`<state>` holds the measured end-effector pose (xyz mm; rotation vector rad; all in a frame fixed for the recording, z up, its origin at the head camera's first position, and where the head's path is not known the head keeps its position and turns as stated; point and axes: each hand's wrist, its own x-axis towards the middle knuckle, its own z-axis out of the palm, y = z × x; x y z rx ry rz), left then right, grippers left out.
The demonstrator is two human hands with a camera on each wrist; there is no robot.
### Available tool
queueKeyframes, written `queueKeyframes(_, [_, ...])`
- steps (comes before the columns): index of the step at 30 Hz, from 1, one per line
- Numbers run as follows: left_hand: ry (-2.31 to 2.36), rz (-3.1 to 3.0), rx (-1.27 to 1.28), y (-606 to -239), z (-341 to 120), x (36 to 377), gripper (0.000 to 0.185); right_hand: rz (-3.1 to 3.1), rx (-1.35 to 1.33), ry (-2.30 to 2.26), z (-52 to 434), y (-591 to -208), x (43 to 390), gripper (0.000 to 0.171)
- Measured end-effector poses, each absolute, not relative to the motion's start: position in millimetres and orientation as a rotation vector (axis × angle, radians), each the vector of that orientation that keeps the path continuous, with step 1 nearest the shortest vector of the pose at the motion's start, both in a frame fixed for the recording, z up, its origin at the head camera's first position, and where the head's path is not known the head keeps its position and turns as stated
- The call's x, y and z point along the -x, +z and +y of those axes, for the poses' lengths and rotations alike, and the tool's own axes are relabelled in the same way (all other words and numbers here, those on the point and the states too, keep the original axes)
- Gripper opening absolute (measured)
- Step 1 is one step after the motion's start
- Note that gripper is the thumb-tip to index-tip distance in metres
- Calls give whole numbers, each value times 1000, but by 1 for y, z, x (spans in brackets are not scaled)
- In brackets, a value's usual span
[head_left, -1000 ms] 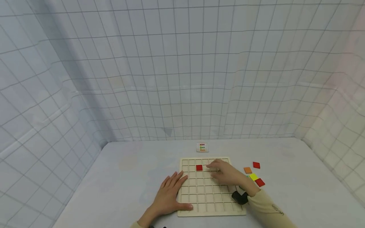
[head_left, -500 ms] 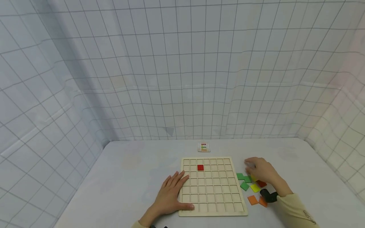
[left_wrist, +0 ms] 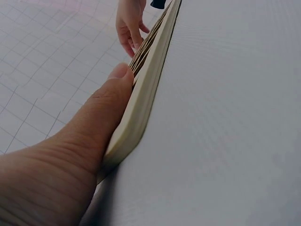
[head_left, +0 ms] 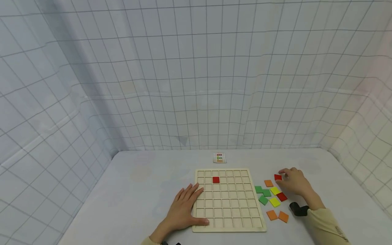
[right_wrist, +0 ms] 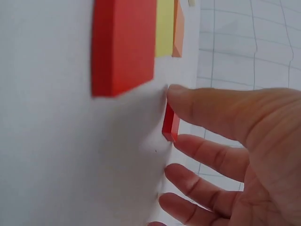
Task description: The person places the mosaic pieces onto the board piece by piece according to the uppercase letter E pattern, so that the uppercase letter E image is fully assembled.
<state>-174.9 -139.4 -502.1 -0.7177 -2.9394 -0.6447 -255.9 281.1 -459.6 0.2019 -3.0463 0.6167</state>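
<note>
A cream gridded board (head_left: 229,229) lies flat, one red square tile (head_left: 215,179) set in a cell of its second row. My left hand (head_left: 181,211) rests on the board's left edge with fingers spread; in the left wrist view its thumb (left_wrist: 101,108) lies along the rim. Right of the board, my right hand (head_left: 296,182) reaches down to a loose red tile (head_left: 277,177). In the right wrist view, thumb and index finger pinch this red tile (right_wrist: 170,123) at opposite edges, close to the tabletop, other fingers apart.
Between board and right hand lie several loose tiles: green (head_left: 263,200), yellow (head_left: 275,202), orange (head_left: 271,215) and another red tile (head_left: 281,196). Behind the board lies a small card with a coloured grid pattern (head_left: 219,158). A white cloth with grid lines (head_left: 196,102) hangs behind the table.
My right hand has moved from over the board to the right, past the loose tiles, and has come to the far red tile. My left hand stays on the board.
</note>
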Motion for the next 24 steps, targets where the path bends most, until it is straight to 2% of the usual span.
queueKeyframes(9, [-666,-2946,717,-502,-139,175,105,-3086,-204,689,288,-461,262,38])
queueKeyframes(24, [-659,-2931,726,-503,-139,176,106,-3117,-48,938,279,-463,260,37])
